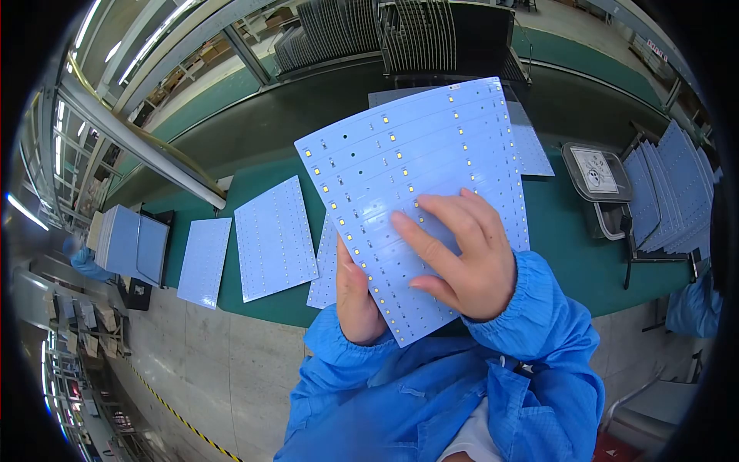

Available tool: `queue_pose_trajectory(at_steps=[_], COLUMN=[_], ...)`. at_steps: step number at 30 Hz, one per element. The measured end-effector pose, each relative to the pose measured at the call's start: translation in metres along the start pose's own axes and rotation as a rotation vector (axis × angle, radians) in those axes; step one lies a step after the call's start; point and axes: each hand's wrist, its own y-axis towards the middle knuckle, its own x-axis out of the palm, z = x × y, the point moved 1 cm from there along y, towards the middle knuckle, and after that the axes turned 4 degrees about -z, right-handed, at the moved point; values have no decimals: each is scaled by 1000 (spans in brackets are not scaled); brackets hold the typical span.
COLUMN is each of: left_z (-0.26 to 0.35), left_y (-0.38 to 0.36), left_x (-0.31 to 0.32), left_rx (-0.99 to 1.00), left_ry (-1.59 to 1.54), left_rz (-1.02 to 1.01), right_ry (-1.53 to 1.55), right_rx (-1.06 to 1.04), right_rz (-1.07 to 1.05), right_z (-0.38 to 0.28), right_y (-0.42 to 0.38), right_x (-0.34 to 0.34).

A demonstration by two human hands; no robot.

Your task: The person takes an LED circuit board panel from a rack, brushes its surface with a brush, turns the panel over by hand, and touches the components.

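Observation:
A white LED circuit board [427,165], dotted with rows of small yellow LEDs, is held up tilted in front of me. My left hand [356,300] grips its lower left edge; most of those fingers are hidden behind the board. Over the board's face lies my right hand [469,258], fingers spread, index fingertip at or just above the surface. Behind the held board, more LED boards [531,142] rest on the green table. To the left lie two further boards, a larger one [275,239] and a smaller one [204,262], with part of another [325,269] beside them.
A rack of upright boards [670,192] stands at the right, next to a metal tray [596,173] with a label. Another stack of boards [131,242] sits at the left end of the green table [258,185]. Black slotted racks [419,38] stand across the back.

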Motion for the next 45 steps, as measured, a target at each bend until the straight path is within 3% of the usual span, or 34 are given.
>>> queue_pose_trajectory(at_steps=[9,18,22,24,27,31,33,36,45], left_z=[-4,-2,-5,-6,-6,-5,-4,-4,-5], left_y=[-2,0,-3,-4,-6,-6,-6,-6,-8], left_x=[-2,9,3,0,-4,-3,-2,-1,4], left_rx=[-18,28,-4,11,-26,-57,-66,-55,15], left_ry=[-14,50,53,51,43,54,28,39,51], left_rz=[59,-52,0,-4,29,90,94,53,87], right_ry=[230,63,185,360,439,357,283,103,89], right_rx=[22,-13,-3,7,-55,-51,-84,-2,71], right_rz=[80,35,60,314,302,283,91,126,93], right_z=[6,-9,0,7,18,8,8,6,-2], right_y=[-12,5,0,-7,-21,-26,-27,-13,-9], right_x=[-4,6,4,6,-4,-16,-22,-11,4])
